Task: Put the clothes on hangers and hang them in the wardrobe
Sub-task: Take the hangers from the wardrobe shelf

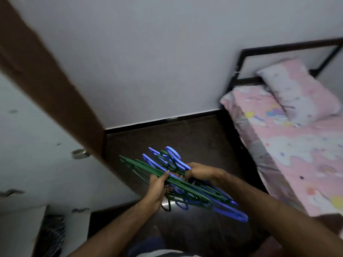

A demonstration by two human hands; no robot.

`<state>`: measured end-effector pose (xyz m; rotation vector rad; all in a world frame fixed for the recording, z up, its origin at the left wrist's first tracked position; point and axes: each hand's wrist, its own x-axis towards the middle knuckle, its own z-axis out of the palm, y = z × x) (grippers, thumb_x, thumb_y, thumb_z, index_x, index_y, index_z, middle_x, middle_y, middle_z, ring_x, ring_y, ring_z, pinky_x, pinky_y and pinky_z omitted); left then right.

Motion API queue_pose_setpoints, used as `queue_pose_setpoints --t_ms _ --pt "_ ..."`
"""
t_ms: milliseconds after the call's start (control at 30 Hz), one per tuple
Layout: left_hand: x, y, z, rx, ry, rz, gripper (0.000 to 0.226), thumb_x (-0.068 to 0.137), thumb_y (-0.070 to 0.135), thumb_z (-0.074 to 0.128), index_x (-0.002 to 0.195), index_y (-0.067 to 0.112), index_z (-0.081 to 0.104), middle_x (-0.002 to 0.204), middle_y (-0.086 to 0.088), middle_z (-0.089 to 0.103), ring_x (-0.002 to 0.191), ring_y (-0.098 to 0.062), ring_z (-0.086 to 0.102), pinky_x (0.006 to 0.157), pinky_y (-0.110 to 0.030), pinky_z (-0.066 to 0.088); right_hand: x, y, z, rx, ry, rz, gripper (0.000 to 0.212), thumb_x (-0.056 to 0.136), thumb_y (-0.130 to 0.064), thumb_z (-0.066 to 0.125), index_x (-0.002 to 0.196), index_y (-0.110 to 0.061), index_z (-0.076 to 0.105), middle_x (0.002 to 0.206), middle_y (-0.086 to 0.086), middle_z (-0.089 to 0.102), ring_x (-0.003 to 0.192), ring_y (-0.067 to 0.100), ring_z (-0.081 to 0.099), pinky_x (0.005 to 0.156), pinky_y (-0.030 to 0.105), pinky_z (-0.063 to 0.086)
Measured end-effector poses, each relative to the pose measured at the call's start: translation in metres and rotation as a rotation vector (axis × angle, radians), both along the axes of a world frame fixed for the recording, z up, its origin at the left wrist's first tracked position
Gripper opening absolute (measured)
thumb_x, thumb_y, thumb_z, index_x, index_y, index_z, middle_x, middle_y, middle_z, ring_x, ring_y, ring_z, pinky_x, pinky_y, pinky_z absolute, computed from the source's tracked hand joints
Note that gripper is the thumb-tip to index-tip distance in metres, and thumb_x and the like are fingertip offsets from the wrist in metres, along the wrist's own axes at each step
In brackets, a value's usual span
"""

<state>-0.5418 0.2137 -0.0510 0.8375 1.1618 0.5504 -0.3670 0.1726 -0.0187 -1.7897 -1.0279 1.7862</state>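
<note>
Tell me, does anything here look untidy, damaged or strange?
Mostly no. Both hands, left hand and right hand, grip a tangled bundle of green and blue hangers, with hooks crossing at odd angles. The white door at left shows dark marks, perhaps chipped paint; blur prevents certainty.

You hold a bunch of hangers — green ones (pixel 148 170) and blue ones (pixel 174 154) mixed. The sheet (pixel 289 145) and pillow (pixel 300 93) are pink with white, yellow and blue cartoon patches. The bed frame (pixel 278 48) is black, the wall (pixel 148 52) pale grey — the floor (pixel 167 134) dark brown, the door edge (pixel 46 80) brown.
</note>
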Motion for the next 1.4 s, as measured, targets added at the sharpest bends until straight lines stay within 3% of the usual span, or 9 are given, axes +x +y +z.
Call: queue_pose_setpoints --t_ms 233,300,533,600,767,867,1167,1267,1400 --pt "0.145 0.016 0.004 0.087 -0.029 -0.408 0.028 0.096 0.003 0.059 0.123 -0.004 0.059 0.111 -0.029 0.069 0.095 -0.037 0.069 0.092 -0.054 0.055 0.103 -0.054 0.002 0.019 0.123 -0.475 0.037 0.071 0.001 0.060 0.105 -0.009 0.067 0.092 0.023 0.060 0.074 0.030 0.059 0.068 0.037 0.051" --pt "0.187 0.020 0.008 0.110 -0.046 -0.509 0.026 0.096 0.002 0.059 0.121 -0.003 0.061 0.112 -0.027 0.070 0.098 -0.039 0.069 0.093 -0.055 0.055 0.131 -0.062 0.005 0.032 0.130 -0.600 0.029 0.079 0.004 0.056 0.104 -0.008 0.065 0.082 0.021 0.058 0.061 0.025 0.057 0.055 0.032 0.051" --pt "0.327 0.052 0.025 0.157 -0.031 -0.766 0.022 0.097 0.006 0.061 0.118 0.001 0.062 0.109 -0.025 0.071 0.097 -0.042 0.070 0.086 -0.058 0.057 0.233 -0.055 0.000 0.089 0.280 -0.955 0.032 0.087 0.002 0.052 0.115 -0.005 0.063 0.069 0.014 0.052 0.055 0.022 0.051 0.044 0.028 0.047" --pt "0.369 0.062 0.028 0.166 -0.030 -0.826 0.022 0.097 0.005 0.060 0.119 0.000 0.061 0.108 -0.025 0.071 0.093 -0.038 0.072 0.079 -0.050 0.061 0.259 -0.048 -0.004 0.127 0.320 -1.078 0.026 0.086 -0.001 0.055 0.110 -0.004 0.062 0.075 0.017 0.051 0.057 0.021 0.050 0.045 0.027 0.044" --pt "0.462 0.068 0.047 0.254 -0.063 -1.059 0.015 0.097 0.003 0.058 0.112 0.004 0.061 0.085 -0.010 0.073 0.067 -0.020 0.071 0.051 -0.029 0.054 0.309 -0.044 -0.010 0.256 0.331 -1.303 0.056 0.078 -0.016 0.064 0.127 0.011 0.059 0.102 0.030 0.062 0.072 0.028 0.062 0.052 0.027 0.050" --pt "0.514 0.064 0.060 0.275 -0.069 -1.233 0.014 0.098 0.004 0.059 0.112 0.005 0.061 0.086 -0.008 0.073 0.066 -0.019 0.070 0.051 -0.029 0.054 0.340 -0.049 0.004 0.380 0.276 -1.405 0.027 0.096 -0.007 0.051 0.118 0.001 0.065 0.093 0.027 0.072 0.070 0.029 0.072 0.055 0.030 0.057" --pt "0.676 0.016 0.060 0.286 -0.089 -1.568 0.017 0.099 0.013 0.058 0.114 0.011 0.066 0.097 -0.013 0.074 0.078 -0.024 0.070 0.070 -0.040 0.058 0.460 -0.095 0.016 0.500 0.116 -1.637 0.029 0.102 -0.013 0.057 0.130 -0.003 0.057 0.096 0.026 0.071 0.090 0.044 0.068 0.077 0.052 0.062" --pt "0.731 -0.006 0.066 0.253 -0.094 -1.616 0.022 0.099 0.015 0.058 0.118 0.007 0.063 0.089 -0.010 0.073 0.076 -0.028 0.065 0.063 -0.039 0.052 0.509 -0.116 0.017 0.523 0.100 -1.729 0.029 0.102 -0.010 0.058 0.131 -0.005 0.058 0.101 0.029 0.071 0.096 0.049 0.066 0.091 0.068 0.052" --pt "0.800 -0.034 0.078 0.177 -0.189 -1.766 0.026 0.100 0.026 0.059 0.124 0.016 0.060 0.097 -0.011 0.076 0.076 -0.030 0.070 0.054 -0.033 0.052 0.573 -0.139 0.024 0.571 0.020 -1.807 0.034 0.101 -0.012 0.059 0.135 -0.011 0.058 0.110 0.022 0.073 0.092 0.039 0.072 0.082 0.054 0.059"
